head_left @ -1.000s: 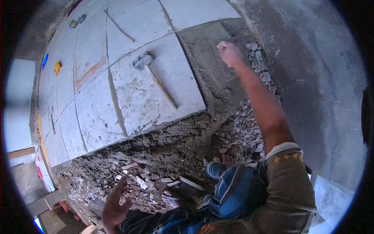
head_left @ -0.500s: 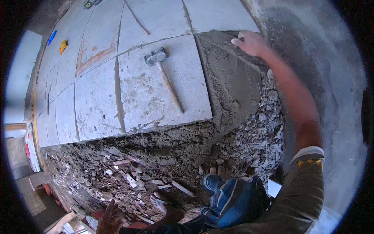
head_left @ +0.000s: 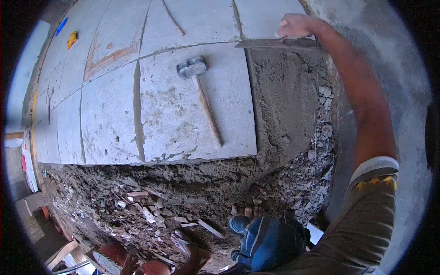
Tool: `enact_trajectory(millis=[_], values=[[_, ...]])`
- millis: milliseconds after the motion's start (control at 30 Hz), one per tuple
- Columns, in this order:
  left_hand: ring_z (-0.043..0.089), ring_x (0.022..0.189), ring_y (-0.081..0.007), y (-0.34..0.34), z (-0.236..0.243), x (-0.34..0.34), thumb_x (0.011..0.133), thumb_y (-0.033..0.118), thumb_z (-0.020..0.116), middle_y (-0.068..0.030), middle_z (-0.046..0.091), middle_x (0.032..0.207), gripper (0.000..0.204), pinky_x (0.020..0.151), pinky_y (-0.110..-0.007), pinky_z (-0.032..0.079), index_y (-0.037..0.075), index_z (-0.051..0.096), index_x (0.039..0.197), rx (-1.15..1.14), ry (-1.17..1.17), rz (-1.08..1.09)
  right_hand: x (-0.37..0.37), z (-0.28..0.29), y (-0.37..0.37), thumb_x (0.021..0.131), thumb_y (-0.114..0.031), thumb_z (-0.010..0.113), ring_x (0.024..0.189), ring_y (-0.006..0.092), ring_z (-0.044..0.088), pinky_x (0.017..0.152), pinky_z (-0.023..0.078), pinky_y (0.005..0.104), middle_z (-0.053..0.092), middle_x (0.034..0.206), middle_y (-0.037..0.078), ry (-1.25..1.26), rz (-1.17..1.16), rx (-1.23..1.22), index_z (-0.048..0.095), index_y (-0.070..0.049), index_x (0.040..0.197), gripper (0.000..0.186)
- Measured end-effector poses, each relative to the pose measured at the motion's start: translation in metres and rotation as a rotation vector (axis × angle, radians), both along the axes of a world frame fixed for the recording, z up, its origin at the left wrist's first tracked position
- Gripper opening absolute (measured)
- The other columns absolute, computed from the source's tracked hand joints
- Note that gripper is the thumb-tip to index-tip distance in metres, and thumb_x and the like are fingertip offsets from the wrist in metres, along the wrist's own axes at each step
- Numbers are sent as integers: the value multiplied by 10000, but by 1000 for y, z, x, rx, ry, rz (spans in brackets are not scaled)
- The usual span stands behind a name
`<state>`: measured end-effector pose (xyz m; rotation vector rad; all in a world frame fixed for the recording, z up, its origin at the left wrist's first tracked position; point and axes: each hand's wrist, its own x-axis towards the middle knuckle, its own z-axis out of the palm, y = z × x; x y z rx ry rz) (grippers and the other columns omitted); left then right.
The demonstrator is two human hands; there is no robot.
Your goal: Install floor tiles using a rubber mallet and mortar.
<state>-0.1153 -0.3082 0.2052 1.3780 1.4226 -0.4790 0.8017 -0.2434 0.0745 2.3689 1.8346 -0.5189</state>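
My right hand (head_left: 298, 25) is closed around the handle of a trowel (head_left: 261, 43) at the far right. The flat blade lies along the near edge of a far tile, over the top of the grey wet mortar (head_left: 286, 87). The mortar fills a strip beside a large pale tile (head_left: 169, 110). On that tile rests a mallet (head_left: 192, 68) with a dark, mortar-smeared head and a wooden handle. Low at the left, my left hand (head_left: 130, 263) is partly cut off by the picture's edge, its visible fingers apart, close to a reddish object (head_left: 112, 252).
Broken rubble (head_left: 316, 160) borders the mortar near the wall (head_left: 380, 91). Loose chips and shards (head_left: 151, 215) cover the ground before my feet (head_left: 183, 240). A thin rod (head_left: 173, 18), a yellow object (head_left: 72, 40) and a blue object (head_left: 61, 26) lie on the farther tiles.
My right hand has moved slightly farther away with the trowel, whose blade now lies across the mortar's far end. The mortar there looks smoother. My left hand has dropped lower, and the view has shifted.
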Motion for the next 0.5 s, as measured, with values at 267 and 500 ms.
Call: enact_trajectory(millis=[267,500], values=[[445,1429,-326,10,6,52,1032,370,604,-208,378,1612,721,1159,-427,371,25,302,1590,21,81,26,15,1,7,949,-407,665,582,183,614,580,521,406,630,662,56,-53,-4,-180,737,-2,976,412],[386,1473,-233,19,9,60,1040,70,546,-149,322,1650,648,1180,-364,372,157,283,1625,206,-33,-453,-6,17,13,857,-446,723,699,222,665,679,538,428,741,829,120,-31,3,-162,768,-88,1048,409]])
